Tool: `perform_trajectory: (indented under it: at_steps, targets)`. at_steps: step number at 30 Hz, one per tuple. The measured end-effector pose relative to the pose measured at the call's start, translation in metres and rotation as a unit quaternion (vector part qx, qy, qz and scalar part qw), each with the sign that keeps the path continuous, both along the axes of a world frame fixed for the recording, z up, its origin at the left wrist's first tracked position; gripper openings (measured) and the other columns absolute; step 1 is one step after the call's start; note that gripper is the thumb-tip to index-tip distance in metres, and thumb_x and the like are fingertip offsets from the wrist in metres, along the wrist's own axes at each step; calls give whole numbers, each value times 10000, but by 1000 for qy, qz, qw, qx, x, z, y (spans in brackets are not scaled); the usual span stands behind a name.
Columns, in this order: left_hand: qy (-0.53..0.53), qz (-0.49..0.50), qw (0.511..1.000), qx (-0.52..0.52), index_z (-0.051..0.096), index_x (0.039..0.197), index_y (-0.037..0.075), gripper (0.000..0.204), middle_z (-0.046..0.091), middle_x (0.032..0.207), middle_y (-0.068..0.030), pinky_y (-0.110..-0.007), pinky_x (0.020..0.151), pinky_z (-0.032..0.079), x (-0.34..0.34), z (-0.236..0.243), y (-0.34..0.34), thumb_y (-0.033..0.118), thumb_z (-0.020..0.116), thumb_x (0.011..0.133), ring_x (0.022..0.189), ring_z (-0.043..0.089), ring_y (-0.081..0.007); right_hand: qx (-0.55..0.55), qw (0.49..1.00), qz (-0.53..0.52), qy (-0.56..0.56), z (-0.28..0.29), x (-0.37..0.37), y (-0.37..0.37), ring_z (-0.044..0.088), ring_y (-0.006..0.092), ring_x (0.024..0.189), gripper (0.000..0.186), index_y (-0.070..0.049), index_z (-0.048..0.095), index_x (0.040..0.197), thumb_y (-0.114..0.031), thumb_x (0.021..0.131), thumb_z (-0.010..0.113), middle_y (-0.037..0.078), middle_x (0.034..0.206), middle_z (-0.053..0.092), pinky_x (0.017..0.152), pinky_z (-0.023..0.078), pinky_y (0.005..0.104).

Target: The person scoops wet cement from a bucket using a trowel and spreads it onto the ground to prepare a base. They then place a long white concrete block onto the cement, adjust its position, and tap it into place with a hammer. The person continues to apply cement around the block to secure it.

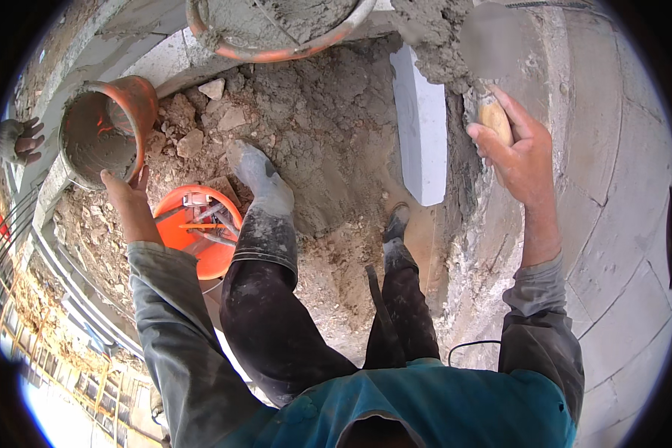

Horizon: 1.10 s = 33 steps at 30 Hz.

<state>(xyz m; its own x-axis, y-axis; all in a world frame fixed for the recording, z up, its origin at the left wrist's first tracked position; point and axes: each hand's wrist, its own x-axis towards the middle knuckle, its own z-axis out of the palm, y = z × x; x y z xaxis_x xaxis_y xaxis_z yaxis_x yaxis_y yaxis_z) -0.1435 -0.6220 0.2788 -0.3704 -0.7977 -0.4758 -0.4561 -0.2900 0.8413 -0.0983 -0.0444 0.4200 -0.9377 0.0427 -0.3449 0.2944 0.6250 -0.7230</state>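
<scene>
- The ground [328,142] is the biggest thing. It is covered with grey-brown dirt and crumbly mortar, and the person stands on it.
- One pale block wall [620,172] curves up the right side. Lines show between its blocks.
- One white block [423,127] stands on its edge in the dirt, just beside the wall.
- I count three orange buckets.
- The first orange tub [276,30] is at the top, partly cut off by the picture edge. It is full of grey mortar.
- The second orange bucket [108,127] is tipped on its side at the left. Its inside is smeared grey.
- The third orange bucket [201,250] sits low, between the tipped bucket and the left leg. Metal tools lie in it.
- Two dusty boots [265,179] stand in the dirt, one ahead of the other.
- About five loose stones [213,88] lie near the tipped bucket.
- One trowel [491,52] is up by the wall. Its flat blade looks blurry, and a lump of mortar sits just beside it.
- The right hand [519,153] is closed tight around the trowel's wooden handle.
- The left hand [123,187] touches the bottom rim of the tipped bucket. Its fingers curl on the rim, holding it.
- One more hand [22,142], in a glove, belongs to another person at the far left edge.
</scene>
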Motion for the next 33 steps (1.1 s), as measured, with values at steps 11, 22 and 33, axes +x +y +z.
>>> perform_trajectory:
  at_steps: [11, 22, 33]
  targets:
    - [-38, -84, 995, -37, 234, 1442, 62, 629, 505, 1232, -297, -629, 910, 516, 14, -23, -54, 504, 329, 1005, 1099, 579, -437, -384, 840, -176, -341, -235, 197, -1, 606, 114, 635, 553, 36, 481, 1376, -163, 896, 671, 90, 838, 635, 502, 496, 287]
    - [-85, -192, 974, -89, 25, 1531, 72, 747, 402, 1435, -265, -519, 1015, 489, 77, 83, 50, 458, 402, 1015, 1290, 472, -407, -310, 801, -267, -437, -410, 264, 0, 600, 149, 593, 429, -27, 540, 1272, -284, 936, 612, 92, 848, 634, 477, 495, 301]
    - [-156, -489, 854, -90, 159, 1505, -50, 810, 448, 1383, -236, -344, 824, 594, 143, 125, 300, 376, 577, 958, 1121, 598, -264, 57, 908, -238, -339, -483, 325, -1, 609, 422, 1075, 555, 35, 472, 1337, -252, 884, 618, 289, 1138, 627, 930, 494, 457]
